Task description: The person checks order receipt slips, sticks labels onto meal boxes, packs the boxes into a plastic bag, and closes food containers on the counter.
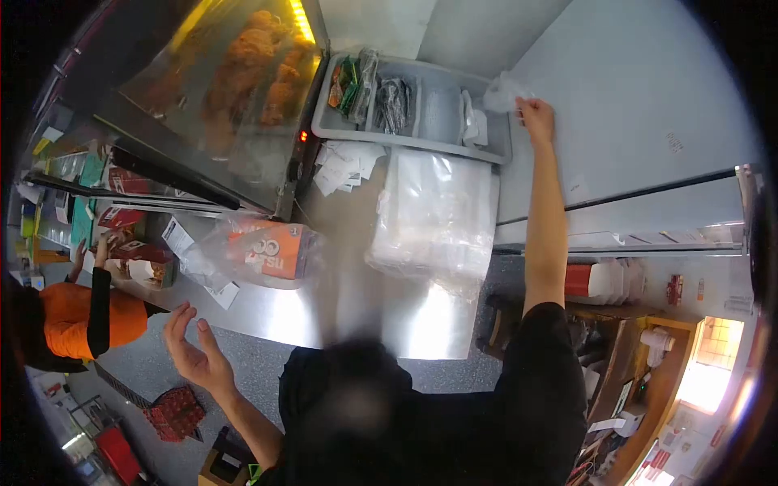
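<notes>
My right hand (536, 118) is reached out at the upper right, fingers pinched on a crumpled clear plastic bag (504, 93) beside the right end of a grey divided tray (324, 121). At the lower left, my left hand (197, 350) hangs off the counter's front edge with its fingers apart and nothing in it. An orange box (271, 253) inside a clear plastic bag lies on the metal counter (344, 219), up and right of my left hand. A stack of clear plastic bags (438, 211) lies below the tray.
Papers (348, 164) lie left of the bag stack. A lit glass cabinet (207, 97) with fried food stands at the upper left. A co-worker (105, 316) in orange handles red boxes (146, 263) at the left. A grey panel (640, 121) borders the right.
</notes>
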A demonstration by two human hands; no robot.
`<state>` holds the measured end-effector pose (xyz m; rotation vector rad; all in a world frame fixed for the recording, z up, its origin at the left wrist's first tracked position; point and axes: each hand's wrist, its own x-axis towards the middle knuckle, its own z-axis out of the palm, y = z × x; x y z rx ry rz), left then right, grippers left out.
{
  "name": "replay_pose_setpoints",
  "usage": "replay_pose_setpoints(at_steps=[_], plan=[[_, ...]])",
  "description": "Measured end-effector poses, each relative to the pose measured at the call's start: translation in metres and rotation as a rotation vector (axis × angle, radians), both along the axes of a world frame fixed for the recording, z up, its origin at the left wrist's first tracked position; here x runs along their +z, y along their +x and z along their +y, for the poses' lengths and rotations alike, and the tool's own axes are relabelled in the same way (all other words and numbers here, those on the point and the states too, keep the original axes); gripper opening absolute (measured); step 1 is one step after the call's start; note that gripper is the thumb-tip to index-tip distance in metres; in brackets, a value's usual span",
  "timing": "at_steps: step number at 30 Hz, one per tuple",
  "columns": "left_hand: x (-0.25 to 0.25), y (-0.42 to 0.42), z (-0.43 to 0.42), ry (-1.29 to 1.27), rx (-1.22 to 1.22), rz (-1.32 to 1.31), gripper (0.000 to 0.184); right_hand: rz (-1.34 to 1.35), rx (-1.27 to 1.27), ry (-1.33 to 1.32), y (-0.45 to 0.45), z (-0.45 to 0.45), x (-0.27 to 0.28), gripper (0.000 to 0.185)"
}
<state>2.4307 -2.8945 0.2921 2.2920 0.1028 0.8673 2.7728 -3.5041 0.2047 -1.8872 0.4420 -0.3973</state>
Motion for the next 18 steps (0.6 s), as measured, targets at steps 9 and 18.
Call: replay_pose_setpoints(at_steps=[9,18], plan=[[0.001,0.009,-0.01,0.007,-0.043,0.033,0.019,0.023,0.057,-0.201,-0.025,0.009,-0.034,0.025],[-0.039,0.045,0.018,-0.119,0.155,0.079,0.067,0.079,0.188,-0.348,-0.075,0.016,-0.078,0.035]])
